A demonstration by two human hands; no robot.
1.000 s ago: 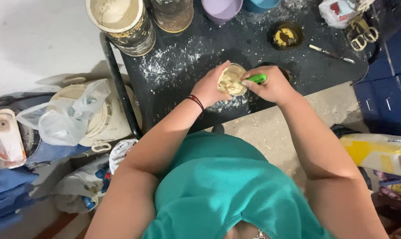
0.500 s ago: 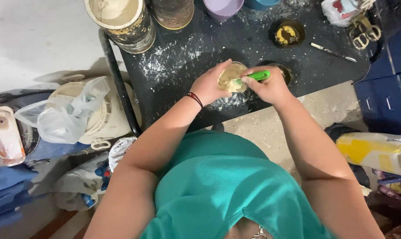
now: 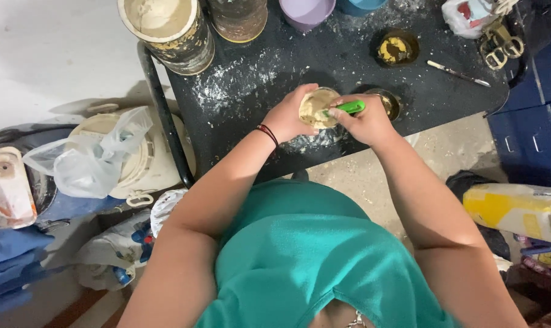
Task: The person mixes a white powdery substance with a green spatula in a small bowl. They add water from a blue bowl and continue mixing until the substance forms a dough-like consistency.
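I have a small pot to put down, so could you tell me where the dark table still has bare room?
The widest bare patch of the table lies left of the left hand, below the big bucket, dusted with white powder. Another runs between the right hand and the thin tool. The back edge is crowded with containers; scissors fill the far right corner.

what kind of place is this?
Likely a home craft or casting workspace, not a kitchen. A powder-dusted black table holds crusted buckets and small bowls; the left hand holds a cup of pale paste; bags lie on the concrete floor.
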